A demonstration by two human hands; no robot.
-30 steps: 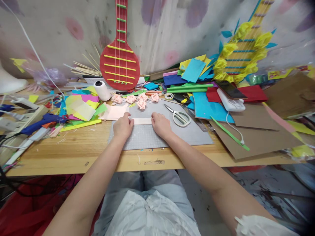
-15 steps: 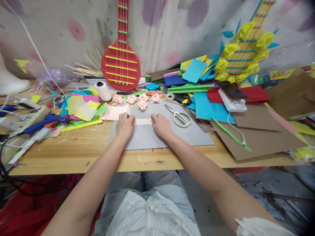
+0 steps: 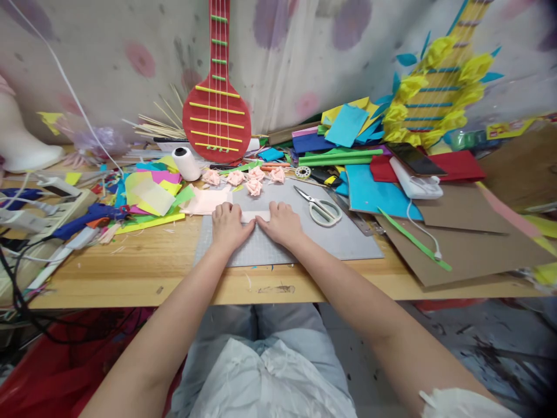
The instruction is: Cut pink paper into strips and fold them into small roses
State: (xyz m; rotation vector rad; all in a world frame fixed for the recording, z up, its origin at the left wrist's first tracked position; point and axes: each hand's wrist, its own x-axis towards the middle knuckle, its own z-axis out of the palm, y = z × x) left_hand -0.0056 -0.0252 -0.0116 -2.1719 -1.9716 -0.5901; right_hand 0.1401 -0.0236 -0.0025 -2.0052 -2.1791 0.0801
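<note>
A narrow, pale pink paper strip (image 3: pixel 256 216) lies across the grey cutting mat (image 3: pixel 348 247), its ends covered by my hands. My left hand (image 3: pixel 228 226) holds the strip's left part, with the fingers bent over it and the thumb stretched inward along its lower edge. From the other side my right hand (image 3: pixel 284 223) holds the right part the same way. The two thumb tips almost meet at the strip's middle. Just behind the hands sit several folded pink paper flowers (image 3: pixel 254 186). Pale pink paper sheets (image 3: pixel 207 201) lie left of my left hand.
Scissors (image 3: pixel 319 208) rest on the mat at the right, near a metal ruler (image 3: pixel 359 222). A white thread spool (image 3: pixel 186 164) stands before a red paper lute (image 3: pixel 217 122). A blue glue gun (image 3: pixel 89 219) lies left; brown cardboard (image 3: pixel 474 247) covers the right side.
My thumbs have swung inward along the strip, and my right hand has come slightly closer to the left. Less of the strip shows between them. The view has shifted slightly.
</note>
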